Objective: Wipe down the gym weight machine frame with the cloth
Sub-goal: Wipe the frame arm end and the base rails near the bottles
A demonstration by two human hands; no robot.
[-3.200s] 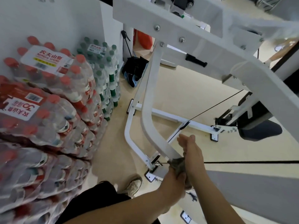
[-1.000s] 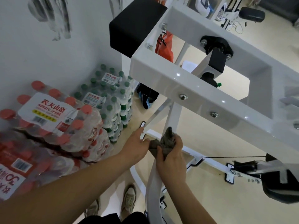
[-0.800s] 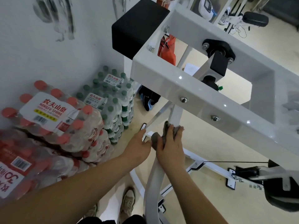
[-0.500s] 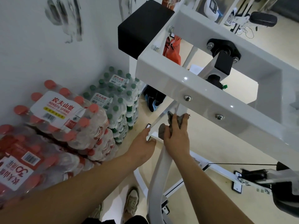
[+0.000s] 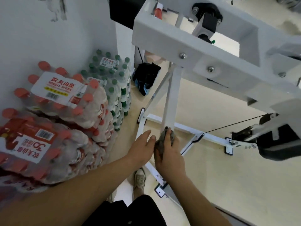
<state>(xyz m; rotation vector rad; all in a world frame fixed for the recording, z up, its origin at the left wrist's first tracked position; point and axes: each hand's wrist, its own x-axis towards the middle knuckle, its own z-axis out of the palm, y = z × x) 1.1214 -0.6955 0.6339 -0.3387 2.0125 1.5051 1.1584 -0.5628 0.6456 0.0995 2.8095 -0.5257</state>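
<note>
Grey-brown cloth (image 5: 162,139) is bunched against the white upright of the weight machine frame (image 5: 173,98), low on that post. The right hand (image 5: 171,156) grips it, fingers curled round cloth and post. The left hand (image 5: 143,147) lies just beside the cloth, fingers loosely extended and holding nothing. Shrink-wrapped packs of bottled water (image 5: 57,98) are stacked by the wall (image 5: 32,38) at left. A shoe (image 5: 139,178) stands on the floor (image 5: 211,176).
</note>
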